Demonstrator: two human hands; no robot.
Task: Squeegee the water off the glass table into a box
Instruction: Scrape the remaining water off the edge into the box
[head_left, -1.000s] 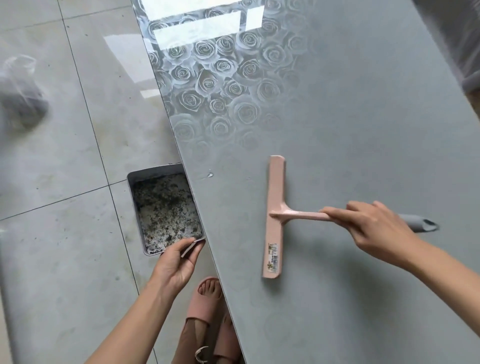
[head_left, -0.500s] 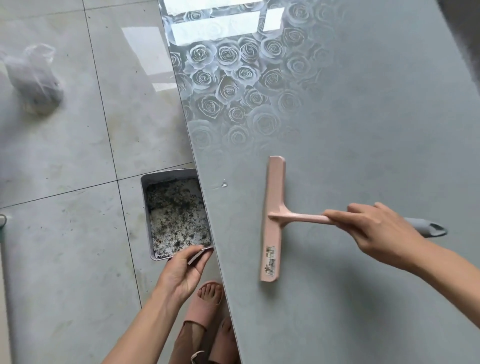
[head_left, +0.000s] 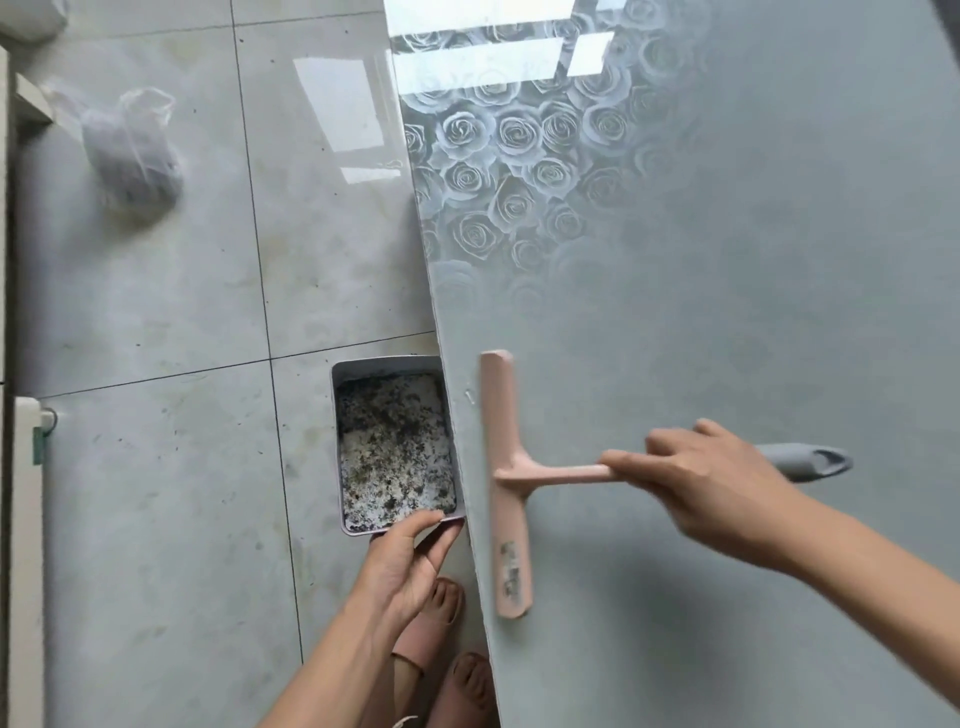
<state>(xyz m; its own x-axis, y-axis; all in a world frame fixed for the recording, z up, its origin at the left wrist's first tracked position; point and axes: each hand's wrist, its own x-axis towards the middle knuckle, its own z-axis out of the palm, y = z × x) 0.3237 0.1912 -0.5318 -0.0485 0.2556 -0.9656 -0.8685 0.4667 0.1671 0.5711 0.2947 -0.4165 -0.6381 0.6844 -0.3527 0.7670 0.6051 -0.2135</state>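
A pink squeegee (head_left: 505, 483) lies blade-down on the grey glass table (head_left: 727, 260), its blade parallel to the table's left edge and a short way in from it. My right hand (head_left: 711, 483) grips its handle, whose grey end sticks out to the right. A grey rectangular box (head_left: 363, 369) holding dark wet debris is held just below the table's left edge. My left hand (head_left: 410, 561) pinches the box's near rim. A small streak of water (head_left: 470, 396) sits between the blade and the edge.
A rose pattern covers the table's far left part. On the tiled floor (head_left: 182, 493) a tied clear plastic bag (head_left: 132, 150) lies at the far left. My feet in pink slippers (head_left: 431, 634) stand beside the table edge.
The squeegee has slid left, closer to the table's edge. My left hand still holds the box under that edge.
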